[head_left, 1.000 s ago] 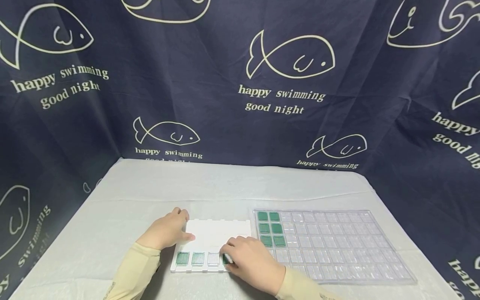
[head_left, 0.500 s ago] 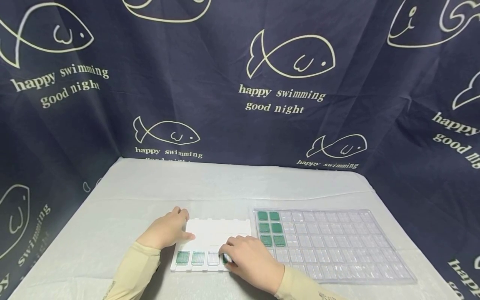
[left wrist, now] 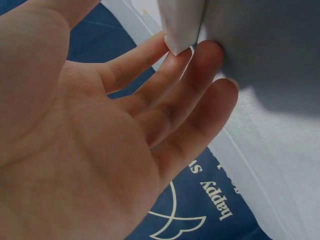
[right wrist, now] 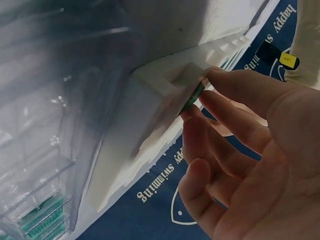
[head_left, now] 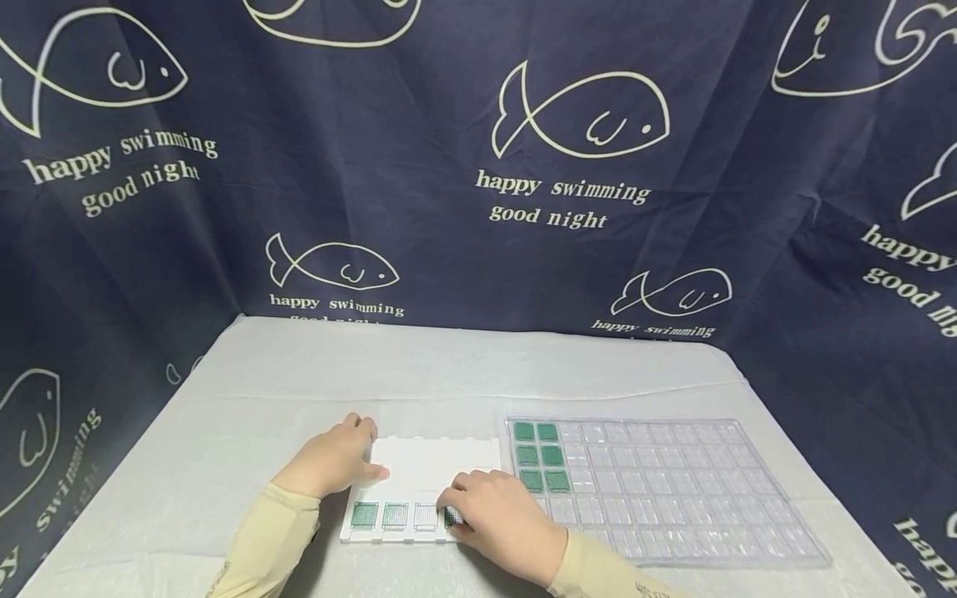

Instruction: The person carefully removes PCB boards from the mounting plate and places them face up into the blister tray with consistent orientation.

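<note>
In the head view a flat white board (head_left: 434, 465) lies on the table, with a row of small green circuit boards (head_left: 364, 515) along its near side. My left hand (head_left: 336, 455) rests at its left edge, thumb on top. In the left wrist view the nearly straight fingers (left wrist: 172, 102) touch the board's side. My right hand (head_left: 501, 515) is over the row's right end. Its thumb and fingers pinch a green circuit board (right wrist: 192, 98) at the white board's surface, as the right wrist view shows; the fingers hide most of it.
To the right stands a clear plastic tray (head_left: 658, 495) divided into many compartments. Several green circuit boards (head_left: 552, 454) fill part of its left two columns. A white cloth (head_left: 449, 361) covers the table, and a dark blue fish-print curtain (head_left: 419, 166) surrounds it.
</note>
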`<state>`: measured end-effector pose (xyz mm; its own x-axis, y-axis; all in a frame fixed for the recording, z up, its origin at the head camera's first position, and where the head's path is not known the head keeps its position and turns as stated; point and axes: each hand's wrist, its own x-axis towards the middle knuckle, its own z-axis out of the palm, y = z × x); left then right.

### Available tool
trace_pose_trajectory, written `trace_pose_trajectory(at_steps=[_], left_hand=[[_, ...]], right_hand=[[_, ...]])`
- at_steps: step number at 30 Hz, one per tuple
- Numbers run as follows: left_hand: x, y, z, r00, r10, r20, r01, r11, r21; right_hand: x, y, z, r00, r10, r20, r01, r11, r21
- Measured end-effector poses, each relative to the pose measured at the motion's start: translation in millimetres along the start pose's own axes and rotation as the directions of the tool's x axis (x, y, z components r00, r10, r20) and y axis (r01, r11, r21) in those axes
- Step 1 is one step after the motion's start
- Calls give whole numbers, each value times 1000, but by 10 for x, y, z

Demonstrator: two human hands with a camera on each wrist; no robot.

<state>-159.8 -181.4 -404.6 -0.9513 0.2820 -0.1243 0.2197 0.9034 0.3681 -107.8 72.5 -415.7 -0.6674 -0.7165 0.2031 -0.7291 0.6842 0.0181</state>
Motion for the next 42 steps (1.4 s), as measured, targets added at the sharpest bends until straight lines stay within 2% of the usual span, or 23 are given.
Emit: trace_pose_trajectory(at_steps=[42], left_hand=[[-10, 11, -4, 1000, -4, 6, 4, 1000, -12]], right_hand=[[-16, 5, -16, 999, -8, -47, 6, 999, -39]])
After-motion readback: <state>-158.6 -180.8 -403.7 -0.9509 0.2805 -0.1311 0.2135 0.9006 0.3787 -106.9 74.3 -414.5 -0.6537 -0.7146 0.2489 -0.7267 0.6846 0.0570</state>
